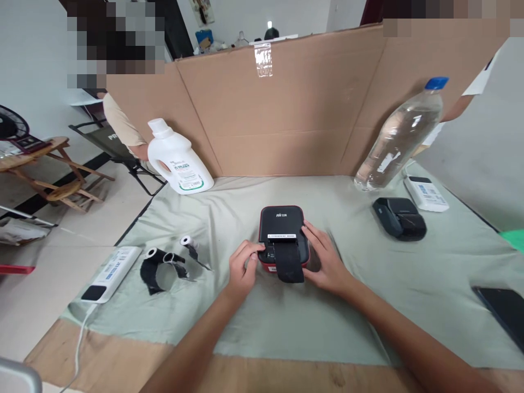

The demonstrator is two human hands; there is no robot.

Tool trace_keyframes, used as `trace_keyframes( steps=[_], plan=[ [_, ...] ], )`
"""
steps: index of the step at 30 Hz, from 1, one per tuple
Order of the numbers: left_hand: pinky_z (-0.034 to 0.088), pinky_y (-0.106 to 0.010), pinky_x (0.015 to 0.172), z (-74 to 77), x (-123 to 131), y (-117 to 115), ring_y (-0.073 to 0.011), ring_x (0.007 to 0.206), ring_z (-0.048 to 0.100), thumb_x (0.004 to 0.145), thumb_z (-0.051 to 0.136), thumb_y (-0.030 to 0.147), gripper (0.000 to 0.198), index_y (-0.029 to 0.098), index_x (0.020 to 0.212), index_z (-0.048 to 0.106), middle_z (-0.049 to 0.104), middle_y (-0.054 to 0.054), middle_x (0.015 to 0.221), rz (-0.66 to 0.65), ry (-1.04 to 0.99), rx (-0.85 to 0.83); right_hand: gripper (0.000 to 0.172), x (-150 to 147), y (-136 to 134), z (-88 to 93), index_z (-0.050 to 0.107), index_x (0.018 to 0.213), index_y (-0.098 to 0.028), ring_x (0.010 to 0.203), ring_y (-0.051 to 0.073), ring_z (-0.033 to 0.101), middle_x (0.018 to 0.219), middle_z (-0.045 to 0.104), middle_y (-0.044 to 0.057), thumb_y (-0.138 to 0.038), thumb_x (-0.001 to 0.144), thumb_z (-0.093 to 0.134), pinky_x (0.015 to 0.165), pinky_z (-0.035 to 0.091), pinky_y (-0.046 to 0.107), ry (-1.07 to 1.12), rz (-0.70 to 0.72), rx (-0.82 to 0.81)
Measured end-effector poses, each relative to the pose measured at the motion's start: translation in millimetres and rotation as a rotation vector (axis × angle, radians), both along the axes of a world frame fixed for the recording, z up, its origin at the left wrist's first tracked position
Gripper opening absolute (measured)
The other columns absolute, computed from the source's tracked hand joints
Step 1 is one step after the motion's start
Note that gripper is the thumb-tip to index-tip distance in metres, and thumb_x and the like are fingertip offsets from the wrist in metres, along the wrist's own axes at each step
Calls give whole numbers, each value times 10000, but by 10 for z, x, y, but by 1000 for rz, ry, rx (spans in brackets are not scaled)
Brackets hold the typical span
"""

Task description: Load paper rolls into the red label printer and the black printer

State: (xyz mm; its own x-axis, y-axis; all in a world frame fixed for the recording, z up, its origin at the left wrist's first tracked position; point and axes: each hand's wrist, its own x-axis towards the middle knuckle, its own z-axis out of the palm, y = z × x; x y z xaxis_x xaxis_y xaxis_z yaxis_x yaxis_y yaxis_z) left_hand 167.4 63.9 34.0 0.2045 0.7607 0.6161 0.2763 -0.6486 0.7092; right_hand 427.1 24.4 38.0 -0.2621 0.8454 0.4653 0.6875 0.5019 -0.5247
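A small black and red label printer (282,226) sits in the middle of the pale green cloth (286,322). A wide black strip (289,262) hangs out of its front slot. My left hand (242,268) rests against the printer's left front corner, fingers curled and touching it. My right hand (325,256) lies along the printer's right side, fingers stretched onto its top edge. To the left lie loose black ribbon (158,273) and a small white roll (187,241).
A white detergent jug (176,158) stands back left, a clear water bottle (399,136) back right. A second black printer (399,218) and white device (426,194) lie right. A white power strip (112,272) lies left, a phone (501,308) right. A cardboard screen (286,103) walls the back.
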Motion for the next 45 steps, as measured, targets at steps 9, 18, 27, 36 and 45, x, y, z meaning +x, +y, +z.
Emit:
trace_keyframes(
  steps=[9, 18, 27, 36, 45],
  plan=[
    [536, -415, 939, -119, -70, -120, -239, 1131, 667, 1045, 400, 265, 347, 220, 1263, 666, 705, -128, 1242, -72, 56, 138, 1148, 90, 80, 134, -20, 1675, -340, 1553, 362, 268, 1723, 182, 123, -532, 840, 744, 1202, 363, 593, 20, 42, -80],
    [509, -408, 851, -101, -80, -225, -236, 1014, 681, 1013, 421, 271, 369, 242, 1238, 711, 730, -114, 1252, -49, 290, 312, 381, 10, 386, 631, 742, 1233, -257, 1015, 261, 674, 1075, 770, 91, -379, 1035, 440, 884, 554, 424, -24, 6, -153],
    [497, -380, 824, -87, -159, -204, -227, 971, 640, 991, 458, 237, 363, 227, 1276, 681, 710, -120, 1231, -26, 219, 399, 81, -762, 1060, 1008, 759, 839, -161, 902, 292, 710, 878, 762, 124, -188, 791, 700, 807, 465, 353, -856, 67, -556],
    [511, -379, 946, -151, -136, -157, -228, 1100, 599, 1041, 410, 268, 338, 202, 1266, 653, 605, -121, 1197, -43, -53, 125, 299, -478, 603, 1406, 686, 1171, -233, 1037, 256, 679, 1158, 739, 69, -317, 972, 478, 909, 515, 354, -178, 64, -381],
    [508, -284, 731, -223, -65, -97, -122, 722, 525, 970, 511, 215, 362, 208, 1326, 577, 597, -72, 1155, 51, -85, -247, 236, -1752, 1288, 1476, 664, 1114, -174, 1079, 232, 654, 1170, 711, 92, -203, 886, 613, 974, 493, 386, 113, 162, -214]
  ],
)
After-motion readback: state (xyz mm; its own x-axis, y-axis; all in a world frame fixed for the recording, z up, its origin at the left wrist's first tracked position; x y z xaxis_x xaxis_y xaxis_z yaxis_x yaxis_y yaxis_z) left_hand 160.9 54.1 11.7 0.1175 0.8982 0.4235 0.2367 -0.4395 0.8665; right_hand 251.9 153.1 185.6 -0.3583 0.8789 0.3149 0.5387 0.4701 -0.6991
